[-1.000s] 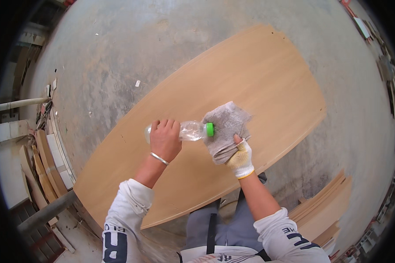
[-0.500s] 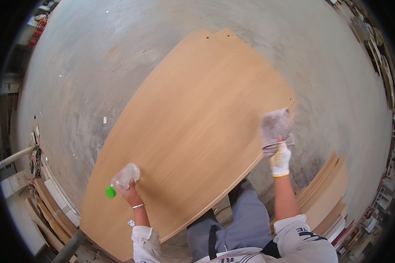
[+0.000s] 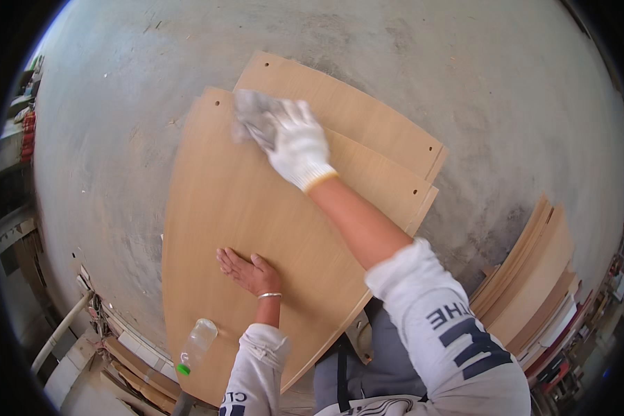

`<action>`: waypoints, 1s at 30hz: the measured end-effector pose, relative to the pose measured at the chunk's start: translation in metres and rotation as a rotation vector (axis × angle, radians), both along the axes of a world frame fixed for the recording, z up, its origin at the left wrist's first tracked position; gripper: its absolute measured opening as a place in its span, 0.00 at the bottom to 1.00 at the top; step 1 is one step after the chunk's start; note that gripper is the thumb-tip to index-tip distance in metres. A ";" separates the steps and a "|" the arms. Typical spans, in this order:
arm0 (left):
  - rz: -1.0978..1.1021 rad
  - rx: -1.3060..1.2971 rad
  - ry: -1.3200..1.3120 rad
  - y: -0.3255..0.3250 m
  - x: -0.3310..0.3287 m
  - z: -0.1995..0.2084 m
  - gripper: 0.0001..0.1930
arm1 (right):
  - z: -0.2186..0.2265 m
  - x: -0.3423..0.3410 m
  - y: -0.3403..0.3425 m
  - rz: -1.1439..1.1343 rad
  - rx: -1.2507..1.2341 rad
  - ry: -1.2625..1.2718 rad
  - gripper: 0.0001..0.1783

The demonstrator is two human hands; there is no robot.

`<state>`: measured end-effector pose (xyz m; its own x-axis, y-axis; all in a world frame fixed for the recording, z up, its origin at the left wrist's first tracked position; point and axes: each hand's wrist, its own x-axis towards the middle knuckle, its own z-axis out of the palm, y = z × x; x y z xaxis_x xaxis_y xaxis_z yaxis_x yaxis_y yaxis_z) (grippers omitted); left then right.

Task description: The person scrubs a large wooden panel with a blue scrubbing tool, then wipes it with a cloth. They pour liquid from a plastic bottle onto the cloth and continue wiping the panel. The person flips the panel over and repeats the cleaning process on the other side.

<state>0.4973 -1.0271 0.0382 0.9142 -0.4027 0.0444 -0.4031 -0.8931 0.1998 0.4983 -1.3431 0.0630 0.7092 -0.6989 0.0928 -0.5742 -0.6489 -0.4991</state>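
Note:
A wide light-brown wooden board with a curved left edge lies below me. My bare left hand, with a bracelet at the wrist, rests on it with fingers stretched out and holds nothing. My right hand, in a white knit glove, reaches across to the board's far end. It presses a greyish cloth near a small dark hole in the far left corner; the cloth is smeared by motion. A clear plastic bottle with a green cap lies near the board's left edge, out of both hands.
A second board sticks out from under the far end of the top one. More wooden panels stand at the right. At the lower left are a pale pipe and stacked boards. Grey concrete floor surrounds the boards.
My left hand has let go of the bottle and now lies flat on the board. My right hand has carried the cloth from the right edge to the far left corner. The view has shifted.

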 end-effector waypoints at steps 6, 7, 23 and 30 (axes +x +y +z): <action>-0.089 0.093 -0.058 -0.004 0.006 0.006 0.36 | 0.035 -0.186 0.023 -0.207 0.036 0.291 0.22; -0.092 0.091 -0.040 -0.005 0.003 0.003 0.36 | 0.035 -0.150 0.021 -0.210 0.023 0.252 0.22; -0.098 0.111 -0.006 0.001 0.003 -0.006 0.38 | 0.009 -0.051 0.005 -0.088 -0.477 0.765 0.24; -0.076 0.115 -0.103 0.012 0.015 -0.004 0.35 | 0.034 -0.127 0.004 -0.264 0.023 0.004 0.24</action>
